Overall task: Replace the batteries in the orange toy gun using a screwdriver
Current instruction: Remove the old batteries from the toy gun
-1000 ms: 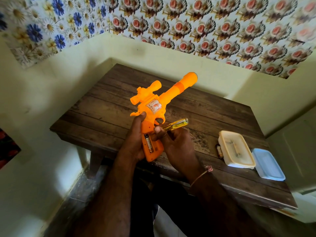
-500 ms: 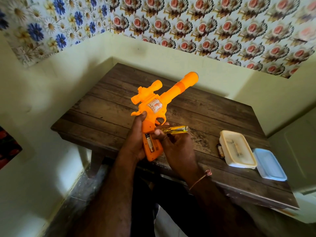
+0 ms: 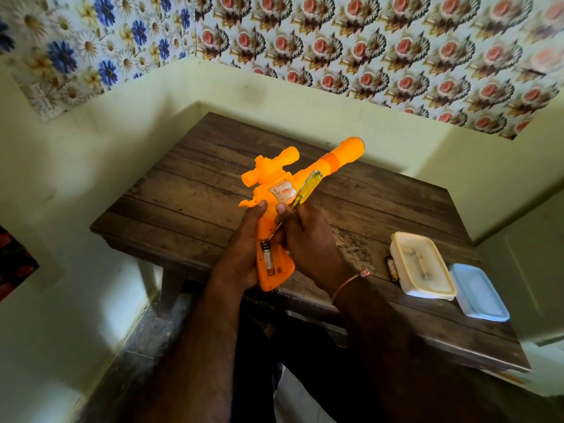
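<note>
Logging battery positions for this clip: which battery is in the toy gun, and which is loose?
The battery seated in the orange toy gun grip's open compartment, near the screwdriver tip, is the installed one. The other battery lies on the table beside the cream container.

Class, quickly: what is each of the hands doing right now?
Left hand: grips the toy gun by its handle.
Right hand: holds the screwdriver.

On the dark wooden plank table [image 3: 195,190]: one clear rectangular plastic box [image 3: 422,265], one pale blue plastic lid [image 3: 479,293], one loose battery [image 3: 392,268]. Above it: one orange plastic toy gun [image 3: 305,181], one yellow-handled screwdriver [image 3: 305,189], one fitted battery [image 3: 268,259].
</note>
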A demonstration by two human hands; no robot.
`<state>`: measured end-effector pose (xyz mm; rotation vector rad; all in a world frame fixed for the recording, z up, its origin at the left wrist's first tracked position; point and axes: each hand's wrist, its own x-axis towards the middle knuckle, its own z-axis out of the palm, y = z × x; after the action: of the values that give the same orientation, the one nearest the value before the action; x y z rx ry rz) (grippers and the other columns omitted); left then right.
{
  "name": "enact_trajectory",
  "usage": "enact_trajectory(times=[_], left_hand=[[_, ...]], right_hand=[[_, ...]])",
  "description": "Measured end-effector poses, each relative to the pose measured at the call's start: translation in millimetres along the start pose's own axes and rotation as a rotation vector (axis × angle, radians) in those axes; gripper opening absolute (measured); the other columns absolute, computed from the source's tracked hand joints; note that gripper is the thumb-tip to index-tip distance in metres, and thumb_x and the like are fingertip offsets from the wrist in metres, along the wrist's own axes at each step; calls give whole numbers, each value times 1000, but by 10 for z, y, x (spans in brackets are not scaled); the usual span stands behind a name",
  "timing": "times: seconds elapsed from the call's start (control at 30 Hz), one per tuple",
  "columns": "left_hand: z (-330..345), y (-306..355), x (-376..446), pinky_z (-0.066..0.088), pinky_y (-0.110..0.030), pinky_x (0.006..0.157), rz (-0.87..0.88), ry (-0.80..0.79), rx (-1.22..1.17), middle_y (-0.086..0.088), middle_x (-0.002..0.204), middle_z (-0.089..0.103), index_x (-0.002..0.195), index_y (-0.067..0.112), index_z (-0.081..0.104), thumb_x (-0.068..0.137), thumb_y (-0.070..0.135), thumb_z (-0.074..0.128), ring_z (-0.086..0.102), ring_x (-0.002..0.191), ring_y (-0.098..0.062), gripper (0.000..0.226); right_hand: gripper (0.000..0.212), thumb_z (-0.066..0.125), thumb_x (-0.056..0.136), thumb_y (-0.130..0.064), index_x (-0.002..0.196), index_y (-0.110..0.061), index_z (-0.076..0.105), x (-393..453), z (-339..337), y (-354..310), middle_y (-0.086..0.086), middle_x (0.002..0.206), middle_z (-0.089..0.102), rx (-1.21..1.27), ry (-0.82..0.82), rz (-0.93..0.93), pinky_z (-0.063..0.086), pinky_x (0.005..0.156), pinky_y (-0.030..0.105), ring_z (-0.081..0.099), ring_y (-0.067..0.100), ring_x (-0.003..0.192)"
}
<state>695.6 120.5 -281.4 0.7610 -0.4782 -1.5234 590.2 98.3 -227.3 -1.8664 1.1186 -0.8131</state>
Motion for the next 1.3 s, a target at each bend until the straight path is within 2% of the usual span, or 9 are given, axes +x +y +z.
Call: enact_trajectory(times=[0.23,0.43,0.57,0.77,0.9,0.97,1.07,1.17,1.3], left_hand=[[6,10,-7,36,-52,109,-1,-7,7,-13,125,66,127,22,60,98,52,34,60,117,-31,49],[-34,1,33,37,-53,107,-4,-1,-55,-15,126,65,133,19,57,95,57,36,59,117,-34,58],[-13,18,46,55,-42,83,-20,9,-101,-11,97,73,128,16,57,94,59,33,70,90,-25,61],[-26,29,55,52,-43,86,-89,85,-61,-17,106,72,111,12,66,91,63,38,72,89,-29,62],[-9,37,36,45,-39,84,-98,118,-68,-16,106,72,111,11,67,88,67,38,68,87,-30,67],[-27,49,37,42,-34,71,-81,112,-71,-15,111,71,122,11,62,86,69,39,62,82,-27,72],[-62,55,61,47,-28,56,24,111,-22,-18,112,68,133,10,53,89,62,37,62,62,-15,69],[-20,56,29,46,-24,53,78,110,8,-16,96,73,123,16,58,94,56,34,56,53,-14,55],[17,65,-7,46,-25,55,95,97,35,-22,104,71,128,17,54,93,56,33,55,53,-13,57]], right_hand=[[36,45,100,-33,87,-2,58,-11,-53,-68,1,64,59,23,-15,6,52,60,37,58,12,55],[25,50,98,-29,82,-12,58,-116,-61,-109,-1,63,62,142,20,-26,50,57,26,59,4,56],[15,58,95,-17,100,-4,64,-220,-107,-13,12,86,70,351,58,-122,56,71,38,69,21,81],[13,61,83,-18,96,-17,63,-388,50,88,-6,91,62,-106,-46,-378,52,67,35,61,11,81],[26,51,72,-40,94,-27,58,-485,12,19,-7,93,56,-152,-20,-352,52,64,37,58,15,82],[20,61,75,-25,91,-33,54,-575,-90,47,-14,92,53,-132,64,-349,49,66,30,55,7,81],[41,70,72,-2,87,-36,51,-722,-328,238,-19,87,51,-222,309,-303,41,65,18,49,1,77],[41,68,73,3,84,-33,51,-733,-544,577,-8,87,54,-371,514,-135,48,64,30,54,13,77],[29,67,77,1,92,-21,56,-714,-723,893,-5,96,52,-424,506,103,52,73,46,56,21,86]])
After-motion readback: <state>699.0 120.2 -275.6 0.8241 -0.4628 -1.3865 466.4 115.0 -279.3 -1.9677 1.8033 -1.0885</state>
